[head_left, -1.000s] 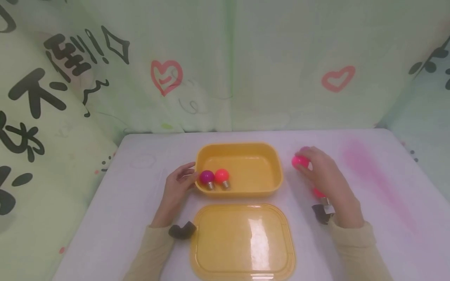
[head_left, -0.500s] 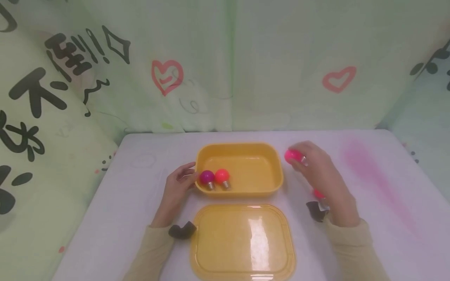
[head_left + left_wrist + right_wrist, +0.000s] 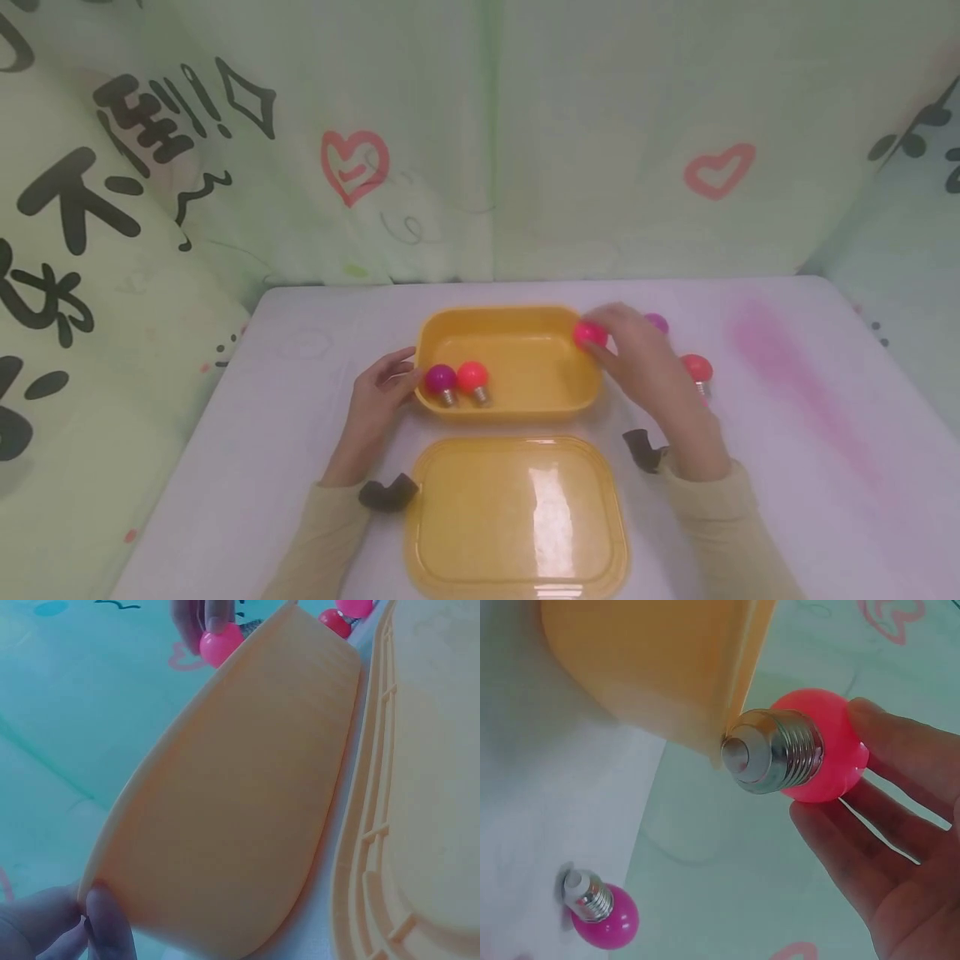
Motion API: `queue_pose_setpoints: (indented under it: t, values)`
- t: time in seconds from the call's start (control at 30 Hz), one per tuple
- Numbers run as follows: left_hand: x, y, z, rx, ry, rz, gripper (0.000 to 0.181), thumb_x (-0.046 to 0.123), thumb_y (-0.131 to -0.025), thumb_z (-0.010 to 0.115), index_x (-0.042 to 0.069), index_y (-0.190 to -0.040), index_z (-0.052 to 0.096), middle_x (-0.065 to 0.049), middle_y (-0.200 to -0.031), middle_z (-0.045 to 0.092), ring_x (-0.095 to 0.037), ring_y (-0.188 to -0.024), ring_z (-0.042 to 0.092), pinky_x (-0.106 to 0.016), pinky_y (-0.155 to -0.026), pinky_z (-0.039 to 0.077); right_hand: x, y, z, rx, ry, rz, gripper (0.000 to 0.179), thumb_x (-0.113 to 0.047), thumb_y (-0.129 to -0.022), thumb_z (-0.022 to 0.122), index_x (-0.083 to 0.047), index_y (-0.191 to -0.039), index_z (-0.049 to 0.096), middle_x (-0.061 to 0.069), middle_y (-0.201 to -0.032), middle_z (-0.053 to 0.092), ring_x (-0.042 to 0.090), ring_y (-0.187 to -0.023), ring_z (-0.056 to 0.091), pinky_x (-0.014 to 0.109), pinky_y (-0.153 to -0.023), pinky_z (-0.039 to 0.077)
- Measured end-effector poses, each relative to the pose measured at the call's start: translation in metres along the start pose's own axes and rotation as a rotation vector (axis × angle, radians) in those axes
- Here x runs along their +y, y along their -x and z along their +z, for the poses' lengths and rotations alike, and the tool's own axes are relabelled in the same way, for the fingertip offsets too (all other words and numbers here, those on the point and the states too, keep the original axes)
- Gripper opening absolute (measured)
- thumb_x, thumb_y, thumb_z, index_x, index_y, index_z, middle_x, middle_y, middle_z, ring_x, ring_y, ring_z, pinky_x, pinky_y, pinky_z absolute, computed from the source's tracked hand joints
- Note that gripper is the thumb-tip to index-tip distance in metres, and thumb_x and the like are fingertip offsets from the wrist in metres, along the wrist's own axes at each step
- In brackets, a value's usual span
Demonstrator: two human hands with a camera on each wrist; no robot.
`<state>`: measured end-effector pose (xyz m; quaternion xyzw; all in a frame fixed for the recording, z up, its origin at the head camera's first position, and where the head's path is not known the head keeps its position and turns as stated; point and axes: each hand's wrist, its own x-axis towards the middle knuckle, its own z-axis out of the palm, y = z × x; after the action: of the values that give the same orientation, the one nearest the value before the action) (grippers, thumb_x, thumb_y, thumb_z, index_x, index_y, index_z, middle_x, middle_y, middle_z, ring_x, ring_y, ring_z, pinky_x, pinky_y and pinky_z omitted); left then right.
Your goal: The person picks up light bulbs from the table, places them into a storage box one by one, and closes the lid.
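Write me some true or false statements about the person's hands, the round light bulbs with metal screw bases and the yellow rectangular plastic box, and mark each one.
1. The right hand holds a round hot-pink bulb. True.
2. Three bulbs lie in the yellow rectangular plastic box. False: two do, a round purple bulb and a round coral-red bulb.
3. The left hand pinches the box's edge. True.
4. The flat yellow plastic lid covers the box. False: it lies apart, on the near side.
5. Another purple bulb is outside the box. True.
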<state>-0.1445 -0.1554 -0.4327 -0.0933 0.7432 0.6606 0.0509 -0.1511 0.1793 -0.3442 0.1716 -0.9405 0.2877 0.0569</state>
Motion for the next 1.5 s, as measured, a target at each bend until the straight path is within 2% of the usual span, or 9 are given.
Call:
queue_pose_setpoints:
  t: [0.13, 0.23, 0.47, 0.9, 1.2, 1.5]
  values:
    - [0.0, -0.001, 0.0, -0.002, -0.002, 0.002, 0.043, 0.022, -0.094, 0.069, 0.016, -0.136, 0.059, -0.012, -0.124, 0.059, -0.023, -0.111, 0.062, -0.026, -0.09, 0.056, -0.005, -0.003, 0.003, -0.045, -0.016, 0.049, 0.036, -0.013, -0.094, 0.069, 0.0, -0.126, 0.061, 0.019, -0.125, 0.061, 0.038, -0.121, 0.054, 0.056, -0.104, 0.045]
    - [0.0, -0.001, 0.0, -0.007, -0.005, 0.004, 0.043, 0.021, -0.094, 0.069, 0.016, -0.136, 0.059, -0.012, -0.125, 0.059, -0.023, -0.111, 0.062, -0.026, -0.09, 0.056, -0.008, -0.006, 0.007, -0.071, -0.02, 0.072, 0.036, -0.015, -0.094, 0.068, -0.002, -0.127, 0.06, 0.017, -0.124, 0.061, 0.036, -0.118, 0.056, 0.054, -0.103, 0.047]
    - [0.001, -0.001, 0.0, -0.005, -0.014, 0.002, 0.043, 0.022, -0.095, 0.069, 0.017, -0.136, 0.058, -0.012, -0.124, 0.059, -0.023, -0.113, 0.062, -0.028, -0.093, 0.056, -0.015, -0.014, 0.02, -0.048, -0.001, -0.016, 0.025, -0.009, -0.092, 0.069, 0.0, -0.115, 0.064, 0.016, -0.109, 0.065, 0.033, -0.102, 0.061, 0.05, -0.095, 0.052]
    - [0.0, 0.0, 0.0, -0.005, 0.011, 0.007, 0.043, 0.019, -0.094, 0.069, 0.016, -0.135, 0.059, -0.012, -0.123, 0.059, -0.023, -0.11, 0.062, -0.024, -0.087, 0.057, -0.021, -0.021, 0.048, -0.019, 0.031, -0.155, 0.022, -0.006, -0.09, 0.07, 0.006, -0.108, 0.067, 0.019, -0.103, 0.066, 0.035, -0.101, 0.06, 0.049, -0.096, 0.051]
    - [0.0, -0.001, -0.001, -0.012, 0.004, 0.008, 0.045, 0.022, -0.094, 0.069, 0.015, -0.137, 0.058, -0.012, -0.123, 0.057, -0.022, -0.11, 0.063, -0.019, -0.085, 0.056, -0.025, -0.024, 0.064, -0.058, 0.059, -0.146, 0.021, -0.008, -0.09, 0.071, 0.005, -0.107, 0.068, 0.018, -0.104, 0.068, 0.035, -0.101, 0.062, 0.047, -0.094, 0.052]
    - [-0.001, 0.0, 0.0, -0.009, 0.021, 0.02, 0.043, 0.018, -0.094, 0.069, 0.014, -0.136, 0.058, -0.013, -0.121, 0.058, -0.022, -0.107, 0.063, -0.021, -0.082, 0.057, -0.028, -0.023, 0.077, -0.04, 0.096, -0.185, 0.02, -0.009, -0.09, 0.071, 0.003, -0.106, 0.068, 0.016, -0.1, 0.067, 0.032, -0.096, 0.064, 0.044, -0.089, 0.055]
